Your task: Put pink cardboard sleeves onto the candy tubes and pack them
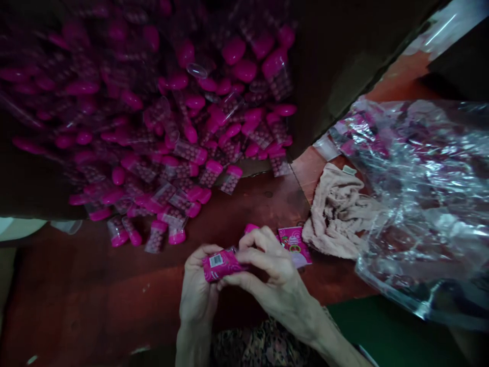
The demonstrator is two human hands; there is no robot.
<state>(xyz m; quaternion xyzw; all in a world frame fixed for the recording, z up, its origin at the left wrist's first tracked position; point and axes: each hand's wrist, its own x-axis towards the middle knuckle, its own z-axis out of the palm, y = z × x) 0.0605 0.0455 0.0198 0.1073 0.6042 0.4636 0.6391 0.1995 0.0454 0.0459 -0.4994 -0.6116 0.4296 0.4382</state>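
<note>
Near the front edge of the reddish table, my left hand (200, 285) grips one end of a small candy container wrapped in a pink printed label (221, 265) with a white barcode. My right hand (273, 270) is closed on its other end, fingers and thumb pinching it. The container lies sideways between both hands, and its right end is hidden by my fingers. Just behind my right hand are a flat stack of pink printed labels (294, 243) and a pink cap (250, 228), mostly covered.
Clear containers with pink caps (156, 237), holding small round candies, spill from a large dark box (317, 76) onto the table (95, 285). On the right, a crumpled pale cloth (338, 214) lies against a big clear plastic bag (431, 204) with pink items inside.
</note>
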